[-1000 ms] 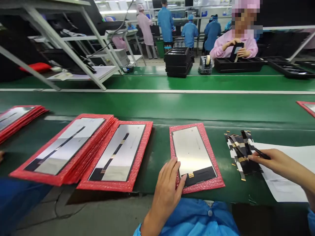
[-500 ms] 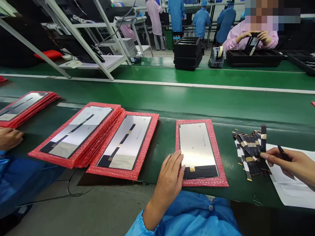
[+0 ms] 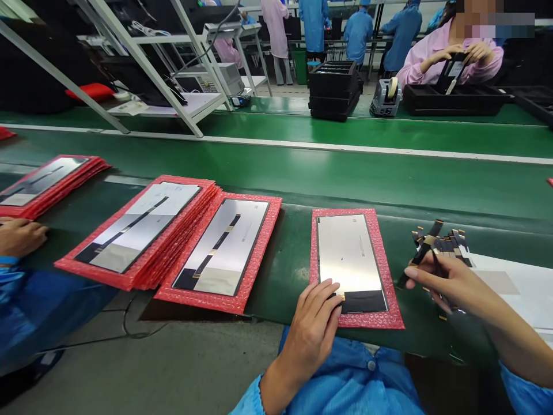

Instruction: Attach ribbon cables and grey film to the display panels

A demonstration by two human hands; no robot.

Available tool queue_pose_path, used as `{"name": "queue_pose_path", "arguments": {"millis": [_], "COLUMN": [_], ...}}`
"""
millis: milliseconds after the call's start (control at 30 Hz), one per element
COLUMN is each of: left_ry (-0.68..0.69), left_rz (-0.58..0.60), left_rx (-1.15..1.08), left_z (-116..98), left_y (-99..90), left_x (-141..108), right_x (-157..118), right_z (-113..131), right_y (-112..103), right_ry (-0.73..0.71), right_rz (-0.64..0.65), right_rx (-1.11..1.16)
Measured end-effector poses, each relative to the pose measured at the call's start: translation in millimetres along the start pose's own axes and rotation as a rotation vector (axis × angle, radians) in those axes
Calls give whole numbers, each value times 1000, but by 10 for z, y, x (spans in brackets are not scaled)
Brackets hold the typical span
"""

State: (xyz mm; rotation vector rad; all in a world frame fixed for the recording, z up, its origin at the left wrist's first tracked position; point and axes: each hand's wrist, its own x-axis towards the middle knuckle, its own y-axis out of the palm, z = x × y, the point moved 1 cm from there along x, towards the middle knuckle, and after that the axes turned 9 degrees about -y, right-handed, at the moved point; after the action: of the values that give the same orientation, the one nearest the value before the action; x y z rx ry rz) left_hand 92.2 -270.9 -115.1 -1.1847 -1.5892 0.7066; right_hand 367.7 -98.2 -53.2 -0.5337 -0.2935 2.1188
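Note:
A flat display panel [image 3: 349, 253] with a silvery back and a black lower strip lies on a red bubble-wrap sheet [image 3: 391, 294] in front of me. My left hand [image 3: 317, 320] rests on its lower left corner, fingers stretched out over a small gold connector, which is partly covered. Just right of the panel, my right hand [image 3: 444, 279] pinches a black flex cable [image 3: 425, 246] with gold bands, held tilted. A dark slim tool, its kind unclear, also sits in that hand. Behind the hand lies a pile of similar flex cables [image 3: 455, 242].
To the left lie another panel on red wrap [image 3: 233, 242] with a cable on it, and a wrapped stack [image 3: 142, 225]. A neighbour's hand [image 3: 21, 236] is at far left. White paper [image 3: 527, 288] lies right. Black trays [image 3: 332, 89] and a tape dispenser [image 3: 386, 97] stand across.
My right hand has moved left from the pile toward the panel, carrying one flex cable. My left hand has slid slightly right and down along the panel's lower edge.

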Motion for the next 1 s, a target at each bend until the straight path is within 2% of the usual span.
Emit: {"name": "queue_pose_path", "arguments": {"millis": [100, 233, 400, 667, 1000], "left_ry": [8, 6, -33, -101, -110], "left_rz": [-7, -64, -95, -88, -67], "left_rx": [9, -47, 19, -108, -133], "left_z": [-7, 9, 45, 29, 20], "left_y": [7, -8, -17, -76, -109], "left_x": [-9, -29, -60, -37, -28], "right_x": [112, 289, 526, 567, 563], "right_z": [174, 346, 428, 463, 433], "right_y": [276, 617, 894, 978, 1016], "right_ry": [-40, -113, -132, -102, -130], "right_rz": [87, 303, 481, 508, 482], "right_rx": [28, 55, 36, 53, 10]}}
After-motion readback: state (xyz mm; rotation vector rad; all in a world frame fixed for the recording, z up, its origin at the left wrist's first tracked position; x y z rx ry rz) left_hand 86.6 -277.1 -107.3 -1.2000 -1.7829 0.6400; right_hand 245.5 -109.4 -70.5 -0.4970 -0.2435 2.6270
